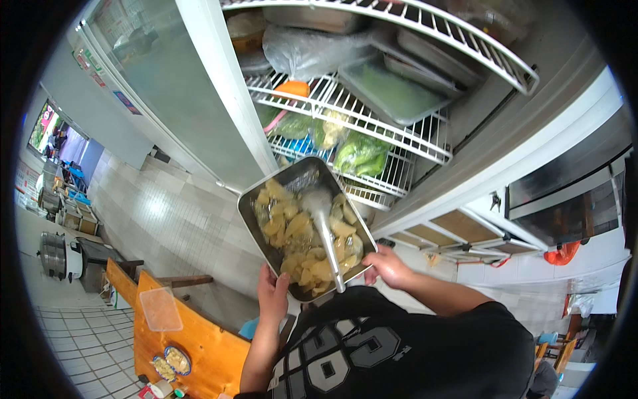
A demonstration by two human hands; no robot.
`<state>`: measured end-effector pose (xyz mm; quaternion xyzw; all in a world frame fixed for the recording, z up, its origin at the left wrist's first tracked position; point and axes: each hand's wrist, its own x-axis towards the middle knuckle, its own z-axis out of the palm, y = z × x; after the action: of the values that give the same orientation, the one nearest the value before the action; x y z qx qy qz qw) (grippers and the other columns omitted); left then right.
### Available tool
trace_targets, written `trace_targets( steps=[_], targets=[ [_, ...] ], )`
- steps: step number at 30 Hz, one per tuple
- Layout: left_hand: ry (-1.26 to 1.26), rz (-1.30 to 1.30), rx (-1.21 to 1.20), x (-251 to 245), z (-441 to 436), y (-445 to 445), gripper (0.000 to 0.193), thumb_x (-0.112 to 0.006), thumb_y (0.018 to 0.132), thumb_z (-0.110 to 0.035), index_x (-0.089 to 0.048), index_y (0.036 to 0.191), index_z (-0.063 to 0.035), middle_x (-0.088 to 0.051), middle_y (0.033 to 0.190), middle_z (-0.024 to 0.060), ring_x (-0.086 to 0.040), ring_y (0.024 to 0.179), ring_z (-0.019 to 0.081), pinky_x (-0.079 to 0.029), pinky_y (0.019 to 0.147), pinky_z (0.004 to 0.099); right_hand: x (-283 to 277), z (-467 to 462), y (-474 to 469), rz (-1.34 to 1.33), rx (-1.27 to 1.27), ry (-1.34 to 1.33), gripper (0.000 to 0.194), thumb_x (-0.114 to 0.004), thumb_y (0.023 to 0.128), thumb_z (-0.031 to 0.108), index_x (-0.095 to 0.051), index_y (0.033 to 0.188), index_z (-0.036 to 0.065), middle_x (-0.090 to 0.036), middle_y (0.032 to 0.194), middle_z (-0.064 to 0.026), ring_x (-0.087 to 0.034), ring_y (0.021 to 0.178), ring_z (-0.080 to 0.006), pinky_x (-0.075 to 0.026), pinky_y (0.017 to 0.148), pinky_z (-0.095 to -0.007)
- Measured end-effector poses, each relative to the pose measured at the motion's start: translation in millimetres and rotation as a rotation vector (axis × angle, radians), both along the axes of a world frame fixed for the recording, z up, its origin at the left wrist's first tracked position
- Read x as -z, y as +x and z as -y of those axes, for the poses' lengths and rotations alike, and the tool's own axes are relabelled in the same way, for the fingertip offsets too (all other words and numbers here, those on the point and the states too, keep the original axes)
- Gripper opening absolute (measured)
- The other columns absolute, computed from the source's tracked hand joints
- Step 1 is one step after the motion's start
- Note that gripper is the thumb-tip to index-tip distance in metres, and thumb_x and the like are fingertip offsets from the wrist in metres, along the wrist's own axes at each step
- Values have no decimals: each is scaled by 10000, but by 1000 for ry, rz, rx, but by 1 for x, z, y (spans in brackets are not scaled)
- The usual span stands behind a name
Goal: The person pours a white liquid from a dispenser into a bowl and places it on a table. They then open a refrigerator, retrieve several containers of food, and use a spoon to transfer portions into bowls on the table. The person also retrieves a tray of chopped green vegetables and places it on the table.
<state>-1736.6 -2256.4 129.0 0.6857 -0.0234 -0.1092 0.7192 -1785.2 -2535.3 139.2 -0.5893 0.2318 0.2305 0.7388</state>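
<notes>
A rectangular metal tray (249, 209) of pale yellow food pieces (296, 224), which look like potato, is held in front of my chest. My left hand (273, 292) grips its lower left edge, thumb over the rim. On the lower right edge, my right hand (386, 267) has hold of the rim. A metal serving spoon (326, 239) lies in the food, its bowl towards the far end and its handle towards me. Beyond the tray stands an open refrigerator with white wire shelves (379, 127). A covered container (394, 90) and bagged green vegetables (361, 153) rest on them.
The refrigerator's glass door (164, 95) stands to the left. A wooden table (204, 349) at lower left holds a translucent plastic lid (161, 309) and two small plates of food (178, 360). White-framed cabinets (468, 227) are at the right.
</notes>
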Motion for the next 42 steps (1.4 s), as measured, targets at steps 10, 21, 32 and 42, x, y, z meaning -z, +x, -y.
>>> trace_targets(
  steps=[10, 21, 32, 42],
  targets=[
    [161, 230, 2, -76, -19, 82, 365, -519, 991, -163, -496, 1316, 2, -600, 881, 21, -521, 673, 43, -434, 548, 201, -51, -3, -33, 96, 341, 172, 263, -483, 872, 152, -527, 1009, -67, -647, 717, -161, -645, 506, -238, -497, 432, -287],
    [390, 1110, 30, -198, 17, 179, 341, -681, 856, -69, -612, 1184, -14, -621, 855, 54, -485, 537, 109, -431, 528, 253, -98, -28, -67, 147, 579, 150, 349, -470, 873, 208, -618, 889, -107, -674, 718, -237, -650, 511, -292, -533, 467, -339],
    [631, 1442, 154, -213, 106, 230, 263, -656, 870, -206, -658, 1097, -71, -659, 1010, 104, -637, 868, 276, -521, 730, 400, -110, -48, -85, 155, 727, 136, 338, -453, 880, 200, -605, 875, -101, -672, 714, -198, -646, 521, -232, -509, 448, -279],
    [889, 1647, 291, -231, 226, 298, 420, -630, 885, -233, -572, 1264, -61, -581, 1269, 155, -538, 1174, 333, -468, 969, 414, -102, -47, -86, 121, 731, 161, 338, -475, 871, 195, -576, 976, -109, -676, 759, -213, -651, 519, -253, -519, 438, -276]
  ],
)
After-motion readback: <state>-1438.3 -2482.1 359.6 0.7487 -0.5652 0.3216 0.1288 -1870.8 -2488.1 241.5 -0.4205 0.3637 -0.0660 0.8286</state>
